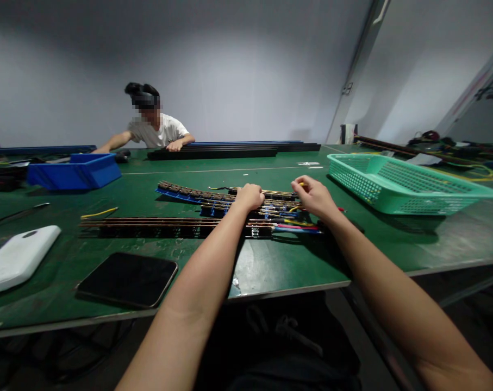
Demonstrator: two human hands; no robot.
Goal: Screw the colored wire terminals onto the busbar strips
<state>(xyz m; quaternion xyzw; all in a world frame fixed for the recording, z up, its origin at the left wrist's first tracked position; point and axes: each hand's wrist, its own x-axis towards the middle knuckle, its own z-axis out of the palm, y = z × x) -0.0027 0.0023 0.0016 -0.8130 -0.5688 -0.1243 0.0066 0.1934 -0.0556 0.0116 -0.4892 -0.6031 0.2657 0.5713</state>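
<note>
The pile of thin strips lies on the green bench, under the left hand and reaching over to the right hand. The strips are blue and black with shiny, gold-brown rods on top, and they look bumpy and lie a bit crooked. The bench top is smooth and shiny. The left hand rests on the pile with its fingers curled down; I cannot tell if it grips a strip. The right hand, at the pile's right end, has thumb and finger pinched together on a bit of yellow wire. On the near side of the pile is a long dark strip with straight rods and coloured wires at its right end. Right of the pile is a green plastic basket full of little holes. Left of it is a blue plastic bin. Nearer than the pile, to its left, lie a flat black phone and a white, round-cornered block. Beyond the pile are long black bars and another person in a white shirt.
</note>
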